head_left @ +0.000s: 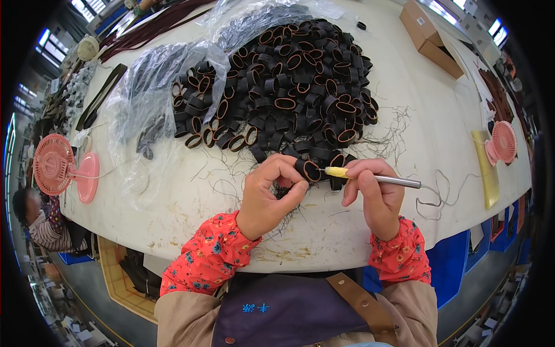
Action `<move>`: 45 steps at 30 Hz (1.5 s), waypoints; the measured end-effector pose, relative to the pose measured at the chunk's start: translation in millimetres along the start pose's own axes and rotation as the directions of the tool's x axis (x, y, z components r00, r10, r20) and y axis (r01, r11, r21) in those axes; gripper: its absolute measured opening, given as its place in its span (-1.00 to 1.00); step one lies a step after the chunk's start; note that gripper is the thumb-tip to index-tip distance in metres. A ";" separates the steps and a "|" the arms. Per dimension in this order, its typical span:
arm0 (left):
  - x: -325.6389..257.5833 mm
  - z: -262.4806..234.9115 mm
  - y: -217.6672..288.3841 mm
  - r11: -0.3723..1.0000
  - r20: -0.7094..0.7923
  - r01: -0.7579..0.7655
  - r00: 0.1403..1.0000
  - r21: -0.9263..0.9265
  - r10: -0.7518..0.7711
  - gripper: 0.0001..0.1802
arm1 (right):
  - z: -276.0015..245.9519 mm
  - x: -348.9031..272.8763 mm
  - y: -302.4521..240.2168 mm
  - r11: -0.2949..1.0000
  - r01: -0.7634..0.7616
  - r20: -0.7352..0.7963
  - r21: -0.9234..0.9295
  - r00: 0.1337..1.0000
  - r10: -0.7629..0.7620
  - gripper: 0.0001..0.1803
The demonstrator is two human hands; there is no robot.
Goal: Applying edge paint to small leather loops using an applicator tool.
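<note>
Two hands are working together: my left hand [267, 199] is pinching one black leather loop [309, 170] just above the table [439, 144], while my right hand [373, 194] is gripping a metal tool [381, 179], its yellow tip pointing leftward, touching that loop.

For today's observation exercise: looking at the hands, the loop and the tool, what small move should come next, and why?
Probably bring the tool's yellow tip against the edge of the black loop. The left hand pinches that loop upright, the right hand holds the metal-handled tool level, and its tip sits right beside the loop, above the heap of loops.
</note>
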State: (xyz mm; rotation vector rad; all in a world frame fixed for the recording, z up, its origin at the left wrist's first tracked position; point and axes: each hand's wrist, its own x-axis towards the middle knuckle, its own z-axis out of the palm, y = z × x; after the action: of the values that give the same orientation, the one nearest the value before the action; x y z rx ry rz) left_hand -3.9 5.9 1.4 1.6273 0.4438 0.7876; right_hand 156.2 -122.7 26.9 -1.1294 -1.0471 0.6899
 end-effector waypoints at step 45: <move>-1.2 2.1 -2.5 0.999 -0.028 -0.009 1.000 0.050 0.010 -0.90 | 0.6 0.9 3.8 0.991 0.083 0.042 -0.101 0.996 -0.079 -0.82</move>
State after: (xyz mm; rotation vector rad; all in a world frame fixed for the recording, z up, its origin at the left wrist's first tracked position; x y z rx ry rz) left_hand -3.0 4.1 -1.4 1.6678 0.4791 0.8131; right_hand 156.2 -120.5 23.6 -1.1594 -1.1649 0.6006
